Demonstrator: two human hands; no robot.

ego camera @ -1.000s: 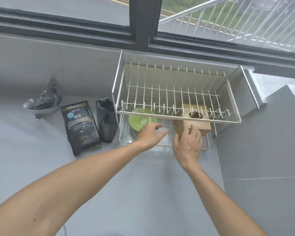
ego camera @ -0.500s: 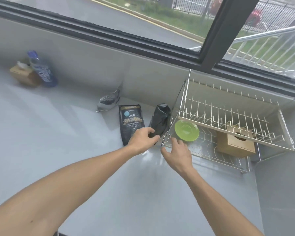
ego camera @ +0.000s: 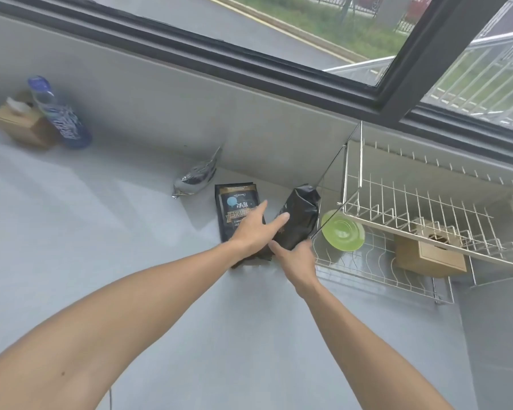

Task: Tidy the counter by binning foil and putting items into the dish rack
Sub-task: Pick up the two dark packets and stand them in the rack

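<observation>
A plain black bag leans just left of the white wire dish rack. My right hand is at its lower end, thumb against it. My left hand lies open with spread fingers over the bag's left side and over a flat black printed coffee bag. Crumpled silver foil rests by the wall behind them. A green plate and a brown box sit on the rack's lower tier.
At the far left stand a brown tissue box and a blue-labelled bottle. A grey wall and window sill run along the back. The counter's right edge drops beside the rack.
Both hands left the rack and moved left to the black bag. The view swung left, bringing the tissue box and bottle into sight. My left hand opened out over the two bags.
</observation>
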